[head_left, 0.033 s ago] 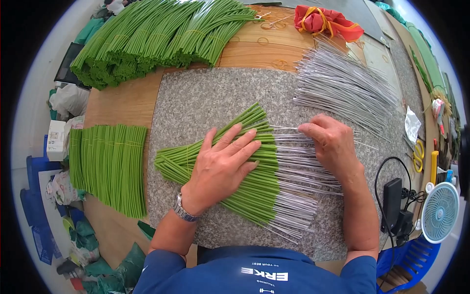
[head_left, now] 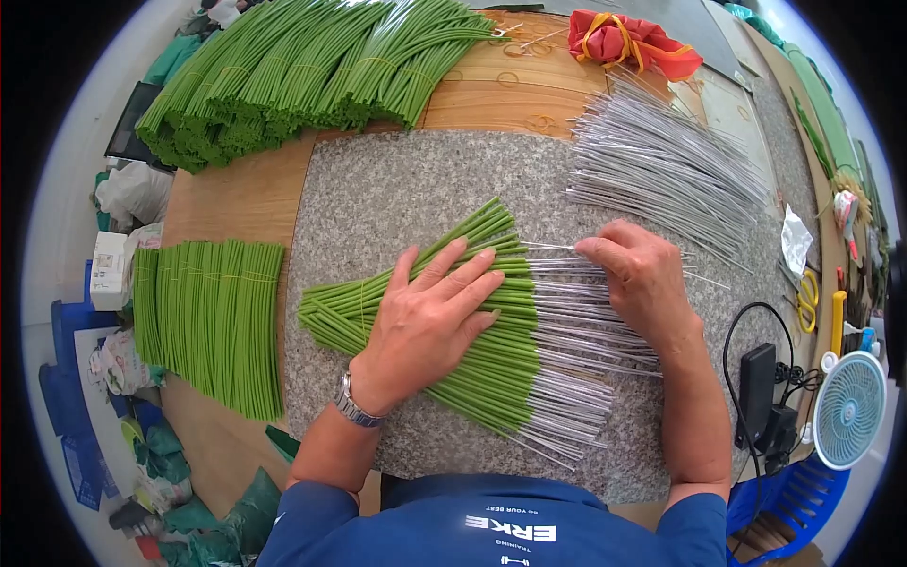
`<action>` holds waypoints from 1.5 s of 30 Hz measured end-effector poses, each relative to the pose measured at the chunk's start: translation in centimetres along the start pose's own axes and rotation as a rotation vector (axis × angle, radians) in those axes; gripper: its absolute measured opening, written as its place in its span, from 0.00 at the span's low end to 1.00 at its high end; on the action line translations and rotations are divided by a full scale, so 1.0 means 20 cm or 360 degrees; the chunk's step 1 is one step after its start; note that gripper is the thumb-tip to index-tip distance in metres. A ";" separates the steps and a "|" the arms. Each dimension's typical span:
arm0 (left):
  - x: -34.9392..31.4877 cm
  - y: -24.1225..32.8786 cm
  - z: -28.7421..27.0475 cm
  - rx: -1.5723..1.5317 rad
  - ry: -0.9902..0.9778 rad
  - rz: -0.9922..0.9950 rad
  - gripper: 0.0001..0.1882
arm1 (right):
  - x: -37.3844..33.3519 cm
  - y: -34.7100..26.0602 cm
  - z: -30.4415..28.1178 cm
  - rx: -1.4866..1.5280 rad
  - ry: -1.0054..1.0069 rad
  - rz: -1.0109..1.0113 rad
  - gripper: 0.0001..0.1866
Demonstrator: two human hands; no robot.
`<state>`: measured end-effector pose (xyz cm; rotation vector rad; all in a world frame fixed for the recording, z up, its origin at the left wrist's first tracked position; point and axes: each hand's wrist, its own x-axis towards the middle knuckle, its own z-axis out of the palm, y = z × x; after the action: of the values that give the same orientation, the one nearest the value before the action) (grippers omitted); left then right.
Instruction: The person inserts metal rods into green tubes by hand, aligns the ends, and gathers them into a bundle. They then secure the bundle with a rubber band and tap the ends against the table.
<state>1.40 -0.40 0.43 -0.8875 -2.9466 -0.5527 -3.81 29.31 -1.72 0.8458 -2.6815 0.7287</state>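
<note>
Left hand (head_left: 430, 317) flat, seemingly pressing stems (head_left: 482, 378)

Bare granite slab (head_left: 378, 198) ahead; loose wires (head_left: 661, 170) right; green stems (head_left: 213, 317) left

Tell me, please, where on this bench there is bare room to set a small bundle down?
Bare granite slab lies between the far green stem heap and the fanned stems under the left hand. Bare wood borders the slab's left edge. The right side, with the wire pile and right hand, is crowded.
</note>
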 end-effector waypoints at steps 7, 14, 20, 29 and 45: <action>0.00 0.00 0.00 0.0015 -0.0004 0.0007 0.24 | 0.00 0.02 0.02 -0.0033 0.0064 -0.0084 0.15; 0.00 0.00 0.00 0.0013 -0.0001 0.0018 0.24 | 0.01 0.05 0.02 0.0088 0.0069 -0.0162 0.13; -0.01 -0.01 0.00 -0.0002 0.0012 0.0019 0.24 | 0.03 0.05 0.01 0.0258 0.0014 -0.0112 0.05; -0.01 0.00 -0.01 -0.0053 0.0025 0.0003 0.24 | 0.09 -0.07 0.06 0.0349 -0.0154 -0.0185 0.13; -0.02 -0.03 0.01 -0.0074 0.0063 0.0045 0.22 | 0.05 0.16 0.01 -0.0352 0.0191 0.0198 0.08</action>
<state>1.41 -0.93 0.05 -0.9097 -2.8923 -0.6322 -6.57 30.95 -2.77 0.5671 -2.6612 0.4787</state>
